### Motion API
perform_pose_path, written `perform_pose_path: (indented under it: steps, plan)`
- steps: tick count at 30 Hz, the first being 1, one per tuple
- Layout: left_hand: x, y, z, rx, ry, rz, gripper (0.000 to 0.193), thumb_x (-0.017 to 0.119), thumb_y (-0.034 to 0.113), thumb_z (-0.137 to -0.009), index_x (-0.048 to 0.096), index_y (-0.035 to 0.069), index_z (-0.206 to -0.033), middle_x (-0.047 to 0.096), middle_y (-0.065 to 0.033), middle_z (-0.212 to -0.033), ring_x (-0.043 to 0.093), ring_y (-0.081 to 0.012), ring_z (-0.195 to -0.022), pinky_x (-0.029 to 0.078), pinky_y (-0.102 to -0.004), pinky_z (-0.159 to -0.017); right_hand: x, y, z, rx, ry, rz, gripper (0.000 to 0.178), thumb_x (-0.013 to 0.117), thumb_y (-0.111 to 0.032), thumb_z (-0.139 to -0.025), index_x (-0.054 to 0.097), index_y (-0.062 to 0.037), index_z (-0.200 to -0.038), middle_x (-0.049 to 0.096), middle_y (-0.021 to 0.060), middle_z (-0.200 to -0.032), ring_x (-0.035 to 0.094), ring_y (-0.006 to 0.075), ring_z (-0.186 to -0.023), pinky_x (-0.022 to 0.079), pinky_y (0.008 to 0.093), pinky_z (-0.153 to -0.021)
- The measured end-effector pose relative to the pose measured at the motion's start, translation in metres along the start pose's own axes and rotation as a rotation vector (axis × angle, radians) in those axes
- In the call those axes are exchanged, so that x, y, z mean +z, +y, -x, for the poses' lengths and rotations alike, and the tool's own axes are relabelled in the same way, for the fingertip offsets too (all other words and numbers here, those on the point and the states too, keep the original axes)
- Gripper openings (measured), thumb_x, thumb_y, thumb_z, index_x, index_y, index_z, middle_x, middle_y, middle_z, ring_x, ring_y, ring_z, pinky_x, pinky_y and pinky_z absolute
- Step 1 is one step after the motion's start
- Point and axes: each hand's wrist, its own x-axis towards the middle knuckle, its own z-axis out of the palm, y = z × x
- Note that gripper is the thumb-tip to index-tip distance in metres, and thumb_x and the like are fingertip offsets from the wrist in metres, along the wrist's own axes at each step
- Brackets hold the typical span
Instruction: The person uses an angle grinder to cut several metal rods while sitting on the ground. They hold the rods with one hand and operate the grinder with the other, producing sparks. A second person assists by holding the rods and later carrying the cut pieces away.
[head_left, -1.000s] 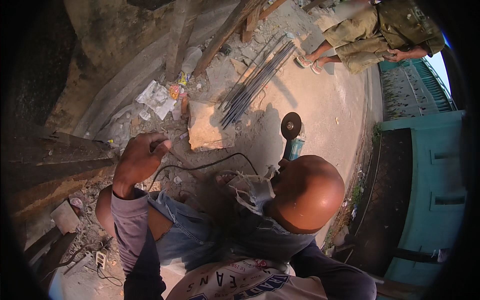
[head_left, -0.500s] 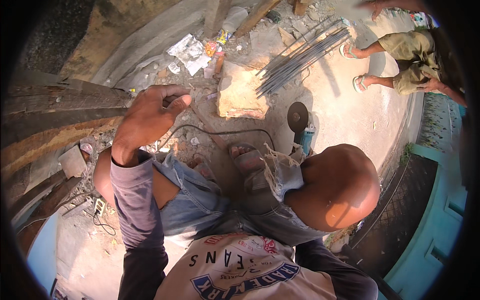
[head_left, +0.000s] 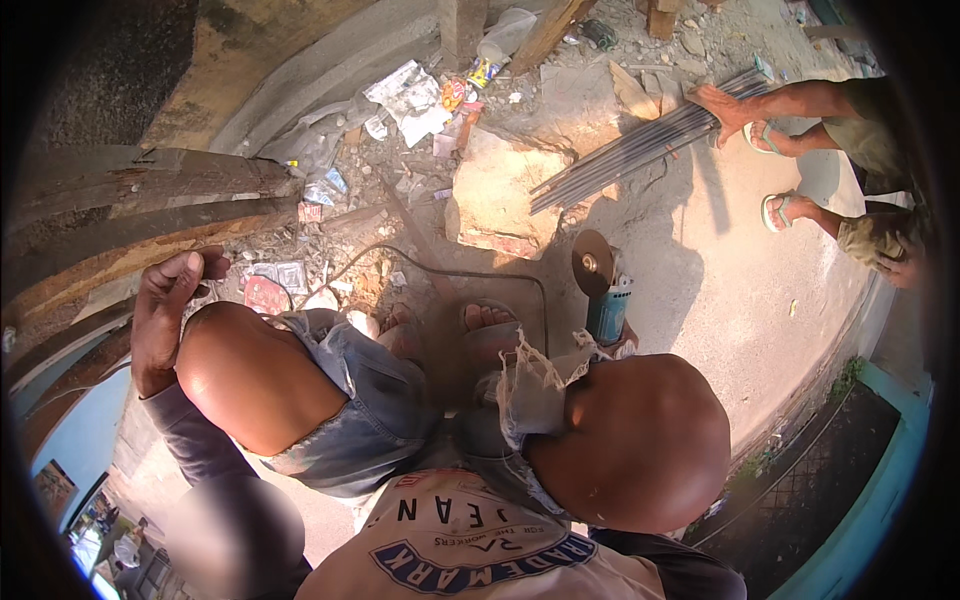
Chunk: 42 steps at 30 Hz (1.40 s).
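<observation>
My left hand (head_left: 165, 305) hangs in the air beside my left knee, its fingers loosely bent and apart, with nothing visible in them. Past my right knee, an angle grinder (head_left: 606, 312) with a teal body stands with its dark brown disc (head_left: 592, 262) pointing away from me. My right hand (head_left: 629, 338) is wrapped round the grinder's body; only a bit of it shows, the rest hidden behind my knee. Ahead of the disc lies a bundle of thin grey metal rods (head_left: 640, 150), its near end by a pale stone block (head_left: 505, 190). A co-worker's hand (head_left: 722, 108) rests on the rods.
A black cord (head_left: 430, 268) runs across the ground in front of my sandalled feet. Wooden beams (head_left: 150, 190) line the left side. Litter and foil wrappers (head_left: 410, 100) lie among rubble beyond. The co-worker's sandalled feet (head_left: 775, 212) stand on the concrete at the right.
My left hand has moved left and back toward my knee. The co-worker's hand has come down onto the rods, which now lie in a tighter bundle. The grinder has tilted slightly, and fingers show behind it.
</observation>
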Motion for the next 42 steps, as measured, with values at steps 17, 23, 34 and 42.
perform_pose_path:
  steps: [17, 23, 34, 42]
  plan:
    - [0.027, 0.083, 0.167, -0.195, 0.296, -0.247, 0.05, 0.076, 0.04, -0.109, 0.076, -0.003, -0.134, 0.081, -0.0139, -0.115, 0.072, -0.0215, -0.118, 0.051, -0.0387, -0.11, 0.112, -0.053, -0.061, -0.258, -0.598, 0.65, 0.067, 0.076, -0.016, -0.098, 0.046, -0.0045, -0.157, 0.069, 0.012, -0.115, 0.072, 0.0245, -0.091, 0.059, 0.0369, -0.089]
    - [0.125, 0.087, 0.157, -0.149, 0.054, 0.108, 0.042, 0.077, 0.034, -0.108, 0.081, -0.004, -0.125, 0.084, -0.0131, -0.117, 0.076, -0.0177, -0.111, 0.056, -0.0352, -0.1, 0.141, 0.036, -0.2, -0.574, -0.614, 0.498, 0.053, 0.083, -0.028, -0.089, 0.062, -0.0087, -0.133, 0.071, 0.0164, -0.1, 0.071, 0.0316, -0.078, 0.061, 0.0428, -0.077]
    - [0.314, -0.038, -0.041, -0.249, -0.237, 0.886, 0.052, 0.086, 0.051, -0.099, 0.076, 0.002, -0.111, 0.07, -0.0026, -0.076, 0.058, -0.0088, -0.05, 0.046, -0.0263, -0.042, 0.14, 0.053, -0.196, 0.456, -0.779, -0.031, 0.035, 0.071, -0.027, -0.085, 0.072, 0.0017, -0.105, 0.074, 0.0156, -0.088, 0.074, 0.0288, -0.073, 0.065, 0.0402, -0.069]
    - [0.342, -0.029, -0.032, -0.274, -0.325, 1.004, 0.046, 0.084, 0.049, -0.098, 0.075, 0.005, -0.107, 0.065, -0.001, -0.075, 0.056, -0.01, -0.047, 0.042, -0.028, -0.038, 0.11, 0.043, -0.19, 0.397, -0.723, 0.058, 0.038, 0.07, -0.032, -0.085, 0.072, 0.0022, -0.103, 0.075, 0.0179, -0.088, 0.074, 0.0311, -0.076, 0.064, 0.0411, -0.07]
